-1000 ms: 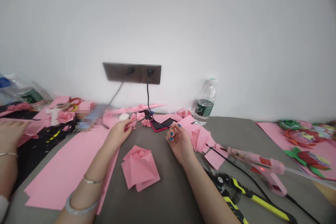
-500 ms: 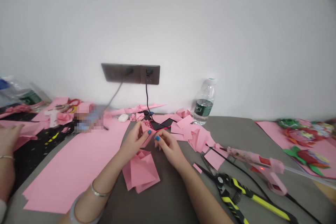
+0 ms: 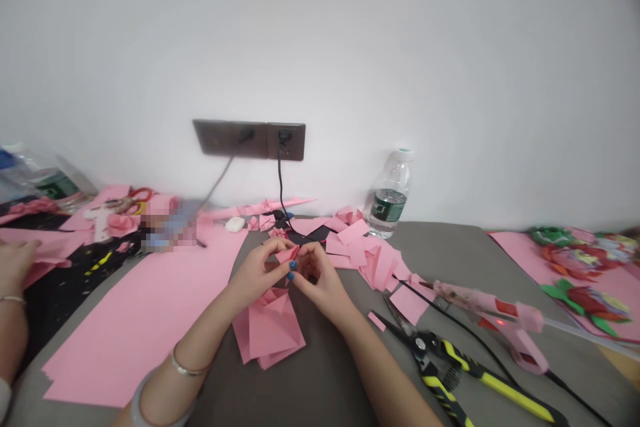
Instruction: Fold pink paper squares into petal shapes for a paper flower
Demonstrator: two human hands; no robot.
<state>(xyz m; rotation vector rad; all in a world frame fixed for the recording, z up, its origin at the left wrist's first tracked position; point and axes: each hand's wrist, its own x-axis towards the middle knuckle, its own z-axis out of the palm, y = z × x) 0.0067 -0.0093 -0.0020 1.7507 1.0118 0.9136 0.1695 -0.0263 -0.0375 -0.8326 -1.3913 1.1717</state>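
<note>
Step in hand, by judgement: shaping a fold. Your left hand [image 3: 256,278] and right hand [image 3: 324,288] both grasp the small pink paper [image 3: 287,255] by the fingertips, above the grey table [image 3: 333,380]. Further creasing calls for aligned edges and light, even pressure. The piece looks angular, folded, partly hidden by fingers. Layered pink squares [image 3: 273,332] lie at 7 o'clock from it; the glue gun [image 3: 520,320], at 4 o'clock.

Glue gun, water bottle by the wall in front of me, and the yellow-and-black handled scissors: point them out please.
Glue gun [image 3: 528,317]: head view, rear of its body.
Water bottle [image 3: 389,205]: head view, green label.
Scissors [image 3: 419,343]: head view, pivot screw.
</note>
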